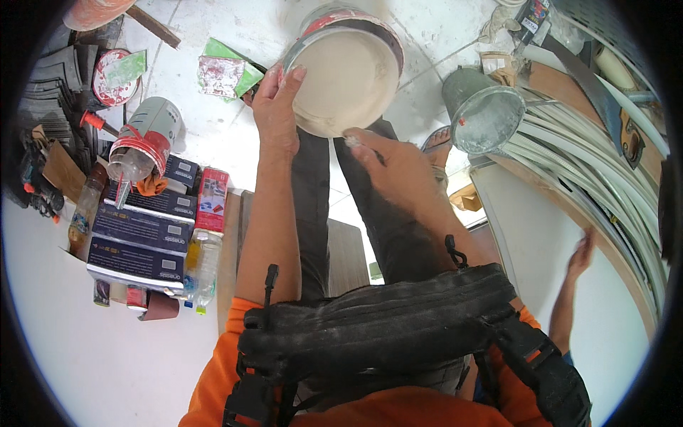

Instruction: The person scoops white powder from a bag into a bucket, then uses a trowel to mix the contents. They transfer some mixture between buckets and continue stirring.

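On my feed, the left hand [277, 110] clasps the left rim of the beige-filled bucket [306, 44] at far centre, presumably steadying it; the right hand [395, 160] curls by the near rim, gripping what, I cannot tell.

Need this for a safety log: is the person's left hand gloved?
No, the left hand is bare, its skin showing as it holds the edge of the bucket with pale contents.
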`<action>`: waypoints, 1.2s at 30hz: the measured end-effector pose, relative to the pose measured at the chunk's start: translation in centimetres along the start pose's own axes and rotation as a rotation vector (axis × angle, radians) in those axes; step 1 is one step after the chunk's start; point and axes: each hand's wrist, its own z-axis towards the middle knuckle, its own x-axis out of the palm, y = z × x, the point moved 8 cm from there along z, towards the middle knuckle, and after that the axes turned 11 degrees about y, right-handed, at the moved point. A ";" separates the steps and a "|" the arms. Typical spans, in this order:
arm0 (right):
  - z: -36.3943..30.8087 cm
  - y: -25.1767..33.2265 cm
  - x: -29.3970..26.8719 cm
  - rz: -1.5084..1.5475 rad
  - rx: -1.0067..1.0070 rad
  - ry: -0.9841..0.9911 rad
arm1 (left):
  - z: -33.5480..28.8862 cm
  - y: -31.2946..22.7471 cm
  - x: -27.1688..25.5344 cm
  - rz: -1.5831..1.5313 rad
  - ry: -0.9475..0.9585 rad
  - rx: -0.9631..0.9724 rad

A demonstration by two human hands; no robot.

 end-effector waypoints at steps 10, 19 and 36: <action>-0.7 -3.1 -1.2 -0.182 -0.042 -0.098 | -0.3 -1.2 0.9 0.169 -0.099 0.101; -2.6 -3.5 -2.8 -0.167 0.032 -0.321 | -1.8 -3.9 2.0 0.448 -0.143 0.097; 0.5 -9.8 -2.5 0.433 -0.150 -0.516 | -9.6 -2.1 7.2 1.044 0.089 0.648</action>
